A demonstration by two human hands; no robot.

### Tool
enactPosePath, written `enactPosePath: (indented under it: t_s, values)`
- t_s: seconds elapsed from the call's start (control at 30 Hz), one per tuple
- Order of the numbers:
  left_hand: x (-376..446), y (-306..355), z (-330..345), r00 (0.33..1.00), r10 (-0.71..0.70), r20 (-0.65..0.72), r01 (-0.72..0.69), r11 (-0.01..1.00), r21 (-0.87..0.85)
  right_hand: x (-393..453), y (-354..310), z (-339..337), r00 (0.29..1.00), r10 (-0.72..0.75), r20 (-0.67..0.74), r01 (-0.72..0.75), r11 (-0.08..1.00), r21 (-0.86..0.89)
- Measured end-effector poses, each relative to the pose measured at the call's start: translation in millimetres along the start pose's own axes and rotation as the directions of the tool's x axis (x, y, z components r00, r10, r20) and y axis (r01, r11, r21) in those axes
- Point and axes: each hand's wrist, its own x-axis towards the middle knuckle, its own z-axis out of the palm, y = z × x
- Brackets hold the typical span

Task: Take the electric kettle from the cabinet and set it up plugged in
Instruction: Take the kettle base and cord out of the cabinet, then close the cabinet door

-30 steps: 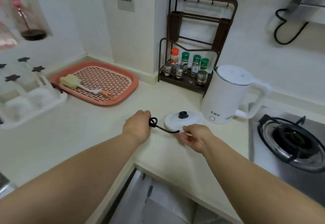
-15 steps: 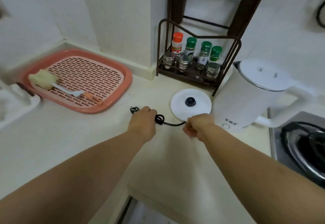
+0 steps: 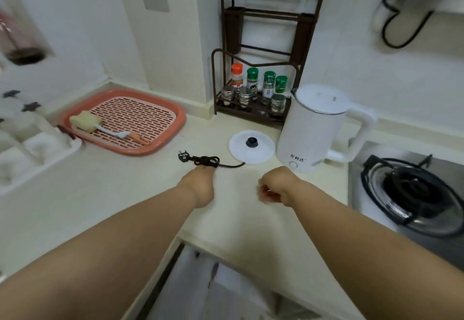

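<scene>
**White plastic kettle and base sitting unplugged on a pale counter**

White, smooth plastic is covering the kettle (image 3: pixel 311 131), a tall, slightly tapered jug with a flat round lid and a thick loop handle pointing right. It is standing upright on the matte cream counter (image 3: pixel 125 194), just beside the flat, disc-shaped base (image 3: pixel 251 147) and not on it; a dark round connector is sticking up from the base's centre. A thin black cord (image 3: pixel 213 162) is running left from the base, bunched into a loose knot, and ending in a black plug (image 3: pixel 182 156) lying flat on the counter with its metal prongs showing.

The left hand (image 3: pixel 199 184) is hovering at the bunched cord, knuckles up; its fingers are curled under and hidden, so whether they are pinching the cord cannot be told. The right hand (image 3: pixel 276 185) is hanging near the kettle's foot, fingers curled loosely inward, holding nothing.

Behind the base, a dark metal wire rack (image 3: pixel 266 51) is holding small spice jars. To the left, a slotted pink tray (image 3: pixel 175 121) is carrying a yellowish sponge brush (image 3: pixel 88 122). A steel gas burner (image 3: pixel 416 189) is sitting at right.
</scene>
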Motion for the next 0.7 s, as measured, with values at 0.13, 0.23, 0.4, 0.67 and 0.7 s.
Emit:
enactPosePath:
  t_s: [0.13,0.23,0.4,0.67,0.7]
  values:
    - [-65,16,7,1.000,-0.008,0.019,0.007,0.999,0.045,-61,22,-7,0.996,-0.062,0.057,0.064,0.997,-0.040]
    - [-121,17,22,1.000,-0.023,0.016,0.022,0.999,0.049,-105,47,4,0.991,-0.072,0.109,0.081,0.993,-0.084]
    - [-189,-7,50,0.994,-0.089,0.061,0.085,0.994,0.064,-155,93,44,0.976,0.005,0.219,0.029,0.988,-0.149]
    - [-247,-63,103,0.975,-0.183,0.127,0.176,0.982,0.062,-182,155,107,0.957,0.067,0.282,0.006,0.968,-0.250]
    - [-252,-70,113,0.974,-0.175,0.144,0.168,0.984,0.063,-185,163,118,0.957,0.091,0.277,-0.019,0.968,-0.250]
